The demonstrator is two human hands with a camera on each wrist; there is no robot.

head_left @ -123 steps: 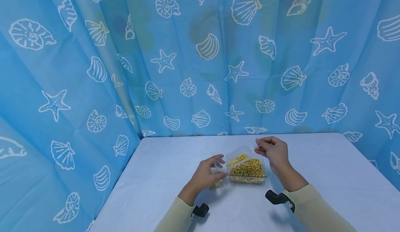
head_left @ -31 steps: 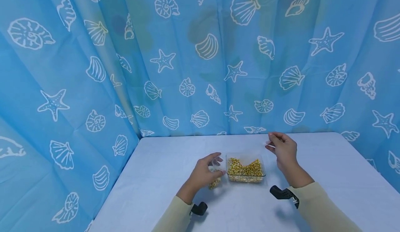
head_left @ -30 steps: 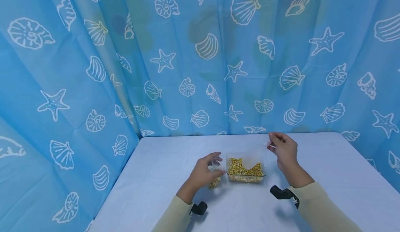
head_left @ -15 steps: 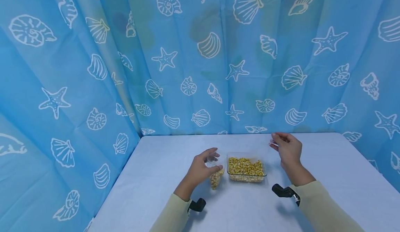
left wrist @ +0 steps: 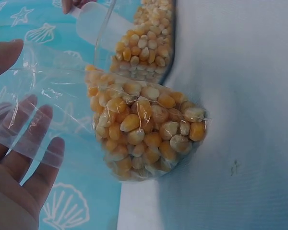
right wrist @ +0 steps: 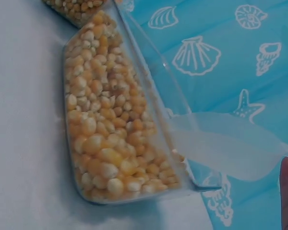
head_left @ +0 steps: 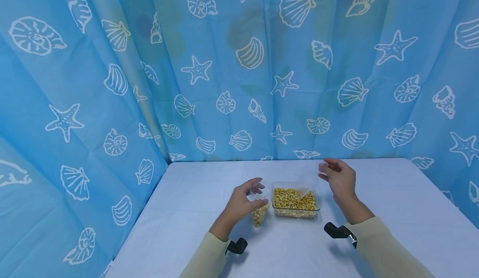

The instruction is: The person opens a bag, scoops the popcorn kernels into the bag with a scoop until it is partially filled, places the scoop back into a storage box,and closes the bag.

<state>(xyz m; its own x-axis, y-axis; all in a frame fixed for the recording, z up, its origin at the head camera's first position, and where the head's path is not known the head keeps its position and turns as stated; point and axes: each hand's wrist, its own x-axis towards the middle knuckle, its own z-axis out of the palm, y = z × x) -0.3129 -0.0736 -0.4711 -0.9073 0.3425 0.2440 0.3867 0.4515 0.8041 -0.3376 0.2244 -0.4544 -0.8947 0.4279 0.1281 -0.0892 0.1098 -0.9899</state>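
My left hand (head_left: 241, 203) holds a clear plastic bag (left wrist: 144, 129) by its mouth, with thumb and fingers spread around the opening. Corn kernels fill the bag's lower part, which hangs close over the table. To its right stands a clear rectangular container (head_left: 295, 209) with dried corn kernels (right wrist: 105, 110) in it. Beyond the container's far right corner, my right hand (head_left: 340, 180) pinches the handle of a translucent white scoop (right wrist: 225, 143). The scoop slants over the container's rim, its front end down among the kernels and partly hidden.
A white cloth covers the table (head_left: 194, 211). Blue curtains (head_left: 224, 74) printed with white shells and starfish hang behind it and along the left side. Each wrist wears a black camera mount (head_left: 338, 230).
Earlier the scoop, loaded with kernels, was tilted toward the bag; now its end is down in the container. My right hand has moved right, and the bag slightly left.
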